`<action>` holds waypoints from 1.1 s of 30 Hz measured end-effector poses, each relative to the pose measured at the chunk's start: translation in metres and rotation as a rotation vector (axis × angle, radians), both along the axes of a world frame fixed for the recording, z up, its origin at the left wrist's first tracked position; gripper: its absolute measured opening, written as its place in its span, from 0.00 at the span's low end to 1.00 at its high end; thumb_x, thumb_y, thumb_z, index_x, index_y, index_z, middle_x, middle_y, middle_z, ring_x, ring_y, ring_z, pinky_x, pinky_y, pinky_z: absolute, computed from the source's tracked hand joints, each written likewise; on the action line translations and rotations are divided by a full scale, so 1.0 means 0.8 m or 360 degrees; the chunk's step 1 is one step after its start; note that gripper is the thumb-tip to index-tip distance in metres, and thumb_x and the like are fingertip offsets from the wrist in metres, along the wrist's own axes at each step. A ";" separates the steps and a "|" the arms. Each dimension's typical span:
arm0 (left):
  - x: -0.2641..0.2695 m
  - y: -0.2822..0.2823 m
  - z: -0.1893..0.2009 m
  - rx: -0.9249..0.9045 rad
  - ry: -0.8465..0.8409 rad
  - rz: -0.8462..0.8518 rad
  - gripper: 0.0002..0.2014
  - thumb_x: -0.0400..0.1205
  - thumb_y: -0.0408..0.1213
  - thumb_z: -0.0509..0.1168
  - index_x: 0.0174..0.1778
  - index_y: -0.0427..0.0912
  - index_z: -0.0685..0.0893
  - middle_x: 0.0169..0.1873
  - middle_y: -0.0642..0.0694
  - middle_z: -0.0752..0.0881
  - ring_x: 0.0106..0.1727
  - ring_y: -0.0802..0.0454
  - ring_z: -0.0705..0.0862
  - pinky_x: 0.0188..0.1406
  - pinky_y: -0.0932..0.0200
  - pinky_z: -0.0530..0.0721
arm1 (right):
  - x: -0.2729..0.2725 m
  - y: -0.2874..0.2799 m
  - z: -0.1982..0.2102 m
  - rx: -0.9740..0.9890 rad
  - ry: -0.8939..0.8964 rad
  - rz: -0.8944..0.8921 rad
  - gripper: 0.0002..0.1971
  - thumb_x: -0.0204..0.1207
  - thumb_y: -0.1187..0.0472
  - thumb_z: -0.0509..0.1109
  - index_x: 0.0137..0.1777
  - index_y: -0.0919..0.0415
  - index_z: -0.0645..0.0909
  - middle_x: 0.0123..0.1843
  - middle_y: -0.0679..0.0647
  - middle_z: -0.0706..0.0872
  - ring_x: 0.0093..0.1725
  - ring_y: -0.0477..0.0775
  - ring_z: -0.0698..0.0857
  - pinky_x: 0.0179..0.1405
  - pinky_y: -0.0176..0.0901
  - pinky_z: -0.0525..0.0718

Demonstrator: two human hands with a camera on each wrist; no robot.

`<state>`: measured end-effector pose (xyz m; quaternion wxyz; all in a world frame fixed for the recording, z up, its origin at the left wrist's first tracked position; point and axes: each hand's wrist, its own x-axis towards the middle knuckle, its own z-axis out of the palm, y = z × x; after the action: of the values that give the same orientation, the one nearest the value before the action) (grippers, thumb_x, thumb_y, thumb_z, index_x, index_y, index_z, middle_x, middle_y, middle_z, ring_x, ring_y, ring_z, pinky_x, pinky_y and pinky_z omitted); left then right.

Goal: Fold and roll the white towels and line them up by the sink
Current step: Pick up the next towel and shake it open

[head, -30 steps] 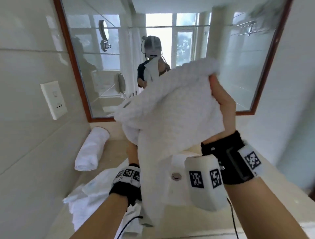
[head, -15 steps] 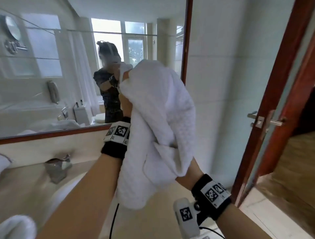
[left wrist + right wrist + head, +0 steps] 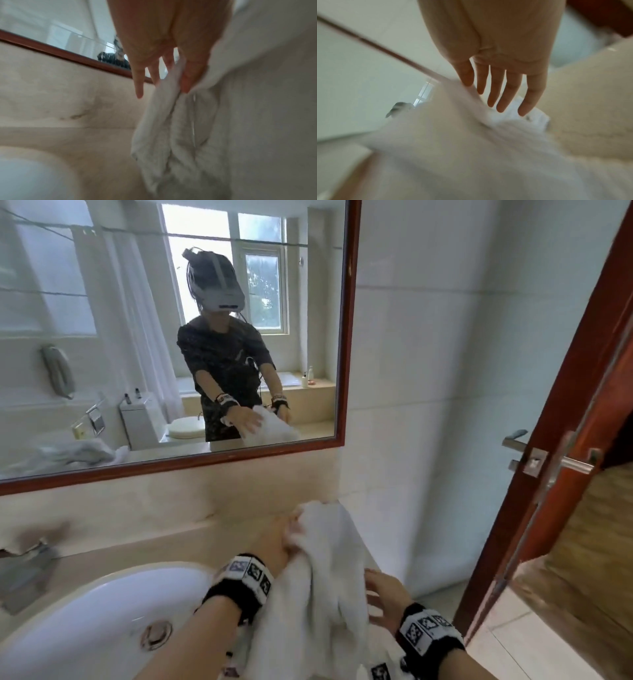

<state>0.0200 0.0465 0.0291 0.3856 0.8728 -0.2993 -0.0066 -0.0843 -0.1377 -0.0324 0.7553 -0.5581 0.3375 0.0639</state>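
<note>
A white towel (image 3: pixel 325 580) lies bunched on the beige counter (image 3: pixel 219 542), just right of the sink basin (image 3: pixel 102 614). My left hand (image 3: pixel 291 529) holds its far end. In the left wrist view the left hand (image 3: pixel 171 86) pinches a fold of the towel (image 3: pixel 181 128) between thumb and fingers. My right hand (image 3: pixel 373 594) is beside the towel's near right edge with its fingers spread. The right wrist view shows the right hand (image 3: pixel 496 100) with straight fingers just over the blurred towel (image 3: pixel 453 148), holding nothing.
A wood-framed mirror (image 3: pixel 347 337) hangs above the counter, and a blurred faucet (image 3: pixel 24 570) sits at the left. The tiled wall (image 3: pixel 445 405) closes the counter's right end. A brown door (image 3: pixel 565 474) with a metal handle (image 3: pixel 548 462) stands open at the right.
The towel, held up at face height before, has come down onto the counter right of the basin. My right hand has let go of it. The view has swung right.
</note>
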 end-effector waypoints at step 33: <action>0.092 0.022 -0.025 -0.1253 0.1362 0.0629 0.14 0.83 0.22 0.56 0.61 0.35 0.80 0.54 0.36 0.85 0.57 0.49 0.87 0.37 0.74 0.83 | 0.098 0.021 0.085 -0.0362 -0.0511 0.1325 0.21 0.60 0.58 0.75 0.56 0.55 0.86 0.54 0.53 0.89 0.56 0.54 0.86 0.60 0.50 0.83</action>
<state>0.0936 0.0640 0.0092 0.7590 0.6237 0.0695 -0.1736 -0.0055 -0.1206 0.0353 0.6420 -0.7284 -0.0318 0.2372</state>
